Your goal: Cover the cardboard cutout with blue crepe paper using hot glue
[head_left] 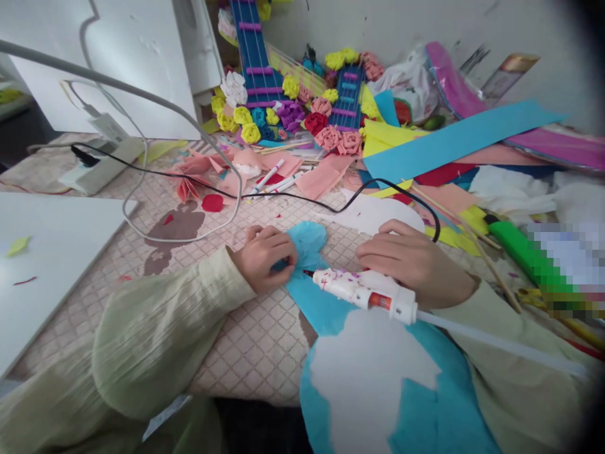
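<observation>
My left hand (265,257) is closed in a pinch on a blue paper piece (307,243) with a rounded top, held just above the patterned table cover. My right hand (412,261) grips a white hot glue gun (366,291) whose nozzle points left at the blue paper near my left fingers. A clear glue stick (496,343) sticks out of the gun's back. A larger blue sheet with a white cut-out shape (373,372) lies below both hands, on my lap side.
A black cord (283,197) runs across the table from a white power strip (101,167). Paper flowers (326,123), coloured sheets (454,142), markers (269,180) and wooden sticks crowd the back. A white board (47,252) lies at left, a green tool (524,255) at right.
</observation>
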The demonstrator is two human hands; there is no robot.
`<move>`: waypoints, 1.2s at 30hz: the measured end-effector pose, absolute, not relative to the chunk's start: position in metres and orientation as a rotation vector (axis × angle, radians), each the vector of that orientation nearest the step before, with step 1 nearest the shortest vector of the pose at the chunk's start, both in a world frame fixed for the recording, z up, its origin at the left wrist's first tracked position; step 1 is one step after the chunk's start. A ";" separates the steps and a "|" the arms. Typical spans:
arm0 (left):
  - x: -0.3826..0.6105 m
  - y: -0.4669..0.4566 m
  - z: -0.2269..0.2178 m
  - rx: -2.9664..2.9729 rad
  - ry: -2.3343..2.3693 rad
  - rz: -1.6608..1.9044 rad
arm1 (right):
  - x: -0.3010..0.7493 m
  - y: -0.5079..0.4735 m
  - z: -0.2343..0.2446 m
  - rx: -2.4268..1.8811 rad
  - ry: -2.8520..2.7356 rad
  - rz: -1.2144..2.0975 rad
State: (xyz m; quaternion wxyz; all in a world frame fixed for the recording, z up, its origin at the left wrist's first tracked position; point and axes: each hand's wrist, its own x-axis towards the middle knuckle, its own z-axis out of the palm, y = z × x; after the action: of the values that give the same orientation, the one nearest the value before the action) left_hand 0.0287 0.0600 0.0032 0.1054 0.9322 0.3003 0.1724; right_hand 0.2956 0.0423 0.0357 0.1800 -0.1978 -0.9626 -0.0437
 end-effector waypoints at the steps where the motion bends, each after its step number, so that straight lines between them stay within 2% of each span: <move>1: 0.029 0.060 0.003 2.748 0.887 0.508 | 0.294 0.042 0.036 -0.570 -2.720 -0.137; 14: 0.030 0.060 -0.006 2.727 0.913 0.635 | 0.282 0.042 0.045 -0.632 -2.832 -0.156; 36: 0.028 0.062 -0.004 2.690 0.880 0.606 | 0.272 0.048 0.058 -0.597 -2.961 -0.146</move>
State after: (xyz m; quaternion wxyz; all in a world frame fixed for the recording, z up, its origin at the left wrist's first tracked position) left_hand 0.0277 0.0624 -0.0043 0.1231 0.9223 0.3017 0.2078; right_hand 0.2718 0.0476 0.0582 0.0587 -0.1970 -0.9774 -0.0484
